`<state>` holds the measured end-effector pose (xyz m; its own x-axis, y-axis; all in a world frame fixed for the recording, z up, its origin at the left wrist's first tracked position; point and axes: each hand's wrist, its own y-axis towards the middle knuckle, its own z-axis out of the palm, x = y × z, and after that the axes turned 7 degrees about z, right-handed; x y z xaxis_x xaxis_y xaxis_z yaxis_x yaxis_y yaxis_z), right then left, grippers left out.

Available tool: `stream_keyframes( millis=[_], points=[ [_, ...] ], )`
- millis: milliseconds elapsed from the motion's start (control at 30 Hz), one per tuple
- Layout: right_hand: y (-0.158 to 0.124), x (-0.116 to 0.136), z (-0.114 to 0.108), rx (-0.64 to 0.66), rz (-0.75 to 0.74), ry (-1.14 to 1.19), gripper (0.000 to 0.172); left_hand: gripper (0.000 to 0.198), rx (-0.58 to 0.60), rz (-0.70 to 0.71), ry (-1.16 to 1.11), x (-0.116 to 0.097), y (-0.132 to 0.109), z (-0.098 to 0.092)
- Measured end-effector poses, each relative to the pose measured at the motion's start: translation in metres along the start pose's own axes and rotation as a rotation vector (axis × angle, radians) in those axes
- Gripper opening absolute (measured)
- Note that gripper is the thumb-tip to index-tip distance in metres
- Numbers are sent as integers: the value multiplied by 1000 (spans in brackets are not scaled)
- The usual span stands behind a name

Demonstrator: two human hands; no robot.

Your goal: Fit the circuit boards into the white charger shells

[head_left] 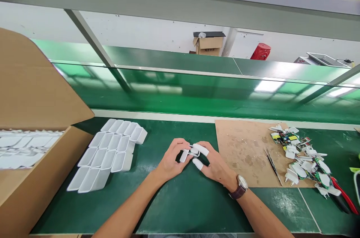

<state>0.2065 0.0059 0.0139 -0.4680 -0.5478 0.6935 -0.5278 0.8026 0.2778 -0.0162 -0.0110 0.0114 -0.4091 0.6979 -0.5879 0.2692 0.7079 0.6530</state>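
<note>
In the head view, my left hand [174, 156] and my right hand [213, 161] meet over the middle of the green bench. Between their fingertips is a small white plastic part [185, 155] with a frame-like edge; its inner details are too small to make out. White covers sit on the thumb and index finger of my right hand, and both hands are closed on the part. To the left stand rows of white plastic housings [109, 160], open side up. Right of my hands lies a brown cardboard sheet [239, 155].
Tweezers [272, 166] lie on the cardboard, beside a heap of circuit boards with white plastic pieces [299, 169]. Red-handled pliers [344, 195] are at the far right. An open carton [42, 185] with white parts stands at the left. A green panel [180, 99] bounds the bench's back.
</note>
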Motion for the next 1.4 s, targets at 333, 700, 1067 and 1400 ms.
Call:
stream_keyframes(
  millis=[333, 700, 1067, 1400],
  points=[
    [4, -4, 14, -81, 185, 374, 31, 78, -45, -125, -73, 7, -10, 7],
    [4, 14, 17, 113, 580, 1099, 50, 66, -113, -38, 40, 0, -12, 15],
    [4, 9, 18, 56, 549, 958, 51, 66, -77, -121, 18, 2, -12, 15],
    [-4, -8, 18, -278, 216, 280, 39, 27, -58, -144, -146, 2, -5, 9]
  ],
)
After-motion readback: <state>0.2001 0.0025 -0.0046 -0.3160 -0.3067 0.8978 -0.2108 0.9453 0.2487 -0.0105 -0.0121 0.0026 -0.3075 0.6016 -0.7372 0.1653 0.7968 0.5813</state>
